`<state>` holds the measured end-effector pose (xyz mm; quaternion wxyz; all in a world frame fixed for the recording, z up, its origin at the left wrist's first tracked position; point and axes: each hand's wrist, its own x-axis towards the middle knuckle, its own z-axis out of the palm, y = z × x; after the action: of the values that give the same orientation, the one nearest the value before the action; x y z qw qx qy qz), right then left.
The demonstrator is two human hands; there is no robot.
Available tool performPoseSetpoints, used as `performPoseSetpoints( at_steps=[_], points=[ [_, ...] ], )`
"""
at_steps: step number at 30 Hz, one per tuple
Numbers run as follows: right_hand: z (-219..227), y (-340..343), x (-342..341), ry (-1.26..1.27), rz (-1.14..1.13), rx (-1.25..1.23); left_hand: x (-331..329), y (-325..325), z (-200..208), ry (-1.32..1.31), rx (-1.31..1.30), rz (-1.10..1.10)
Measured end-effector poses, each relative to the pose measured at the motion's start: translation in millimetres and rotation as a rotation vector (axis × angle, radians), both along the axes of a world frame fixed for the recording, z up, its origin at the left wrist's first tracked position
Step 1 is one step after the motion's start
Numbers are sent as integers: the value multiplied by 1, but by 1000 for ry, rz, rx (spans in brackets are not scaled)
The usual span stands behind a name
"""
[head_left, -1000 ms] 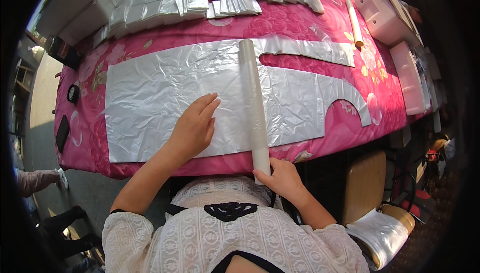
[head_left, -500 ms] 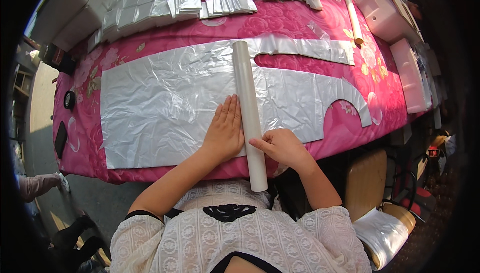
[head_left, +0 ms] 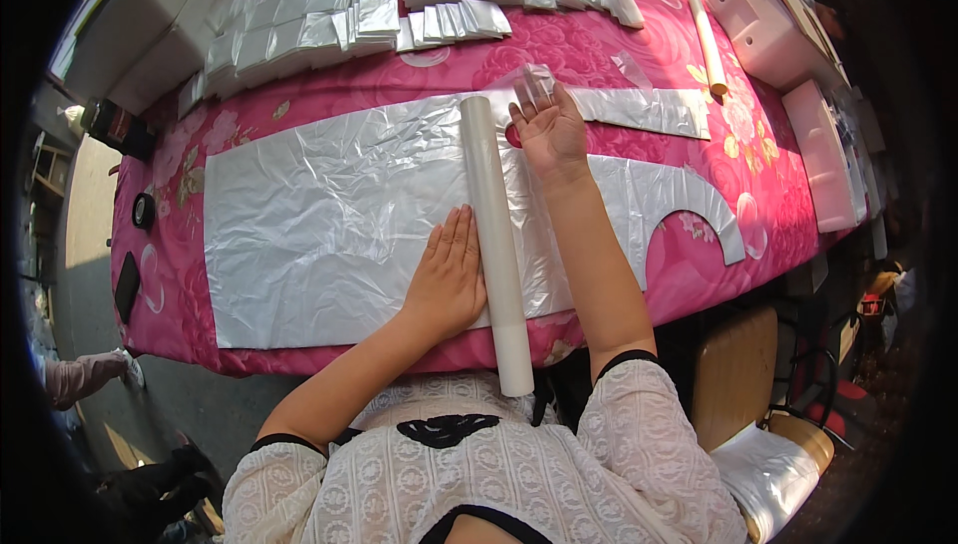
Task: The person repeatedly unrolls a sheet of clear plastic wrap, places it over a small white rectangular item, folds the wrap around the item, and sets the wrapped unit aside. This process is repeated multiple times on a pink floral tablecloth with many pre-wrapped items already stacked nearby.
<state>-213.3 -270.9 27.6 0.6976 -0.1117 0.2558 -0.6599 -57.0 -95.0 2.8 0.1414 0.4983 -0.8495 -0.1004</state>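
Observation:
Spread flat on the table is a thin, shiny white plastic sheet [head_left: 299,225], shaped like an apron with curved cut-outs at its right end. Across its middle lies a long pale tube [head_left: 489,235], its near end over the table's front edge. My left hand [head_left: 446,270] rests flat on the sheet, fingers straight and together, right beside the tube. To the right of the tube's far end my right hand [head_left: 552,135] is palm up with fingers stretched out, over the sheet. Some see-through film shows around its fingertips; whether they touch it I cannot tell.
Folded white plastic packets [head_left: 329,5] are stacked along the back. A second tube [head_left: 708,45] lies at the far right, near white foam boxes [head_left: 763,15]. On the left are a roll of black tape [head_left: 144,211] and a phone-like black object [head_left: 127,286]. A chair [head_left: 736,374] stands front right.
My right hand has left the tube's near part and moved to the far edge of the sheet, turning palm up with its fingers extended. My left hand stays beside the tube.

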Motion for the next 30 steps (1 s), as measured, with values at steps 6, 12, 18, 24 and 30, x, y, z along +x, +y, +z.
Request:
performPoseSetpoints(
  at_steps=[6,12,18,24,30],
  points=[
    [91,19,24,462,91,-570,-4,0,-1,17,-22,-9],
    [63,77,191,1012,576,-738,5,0,-5,125,-159,-37],
    [14,137,268,1298,851,-894,-12,-8,-25,10,-132,-38],
    [57,167,167,1166,721,-1258,-1,-3,-20,21,-144,12],
    [38,151,-3,1750,221,-1053,-5,1,-7,92,1,-18]
  ],
)
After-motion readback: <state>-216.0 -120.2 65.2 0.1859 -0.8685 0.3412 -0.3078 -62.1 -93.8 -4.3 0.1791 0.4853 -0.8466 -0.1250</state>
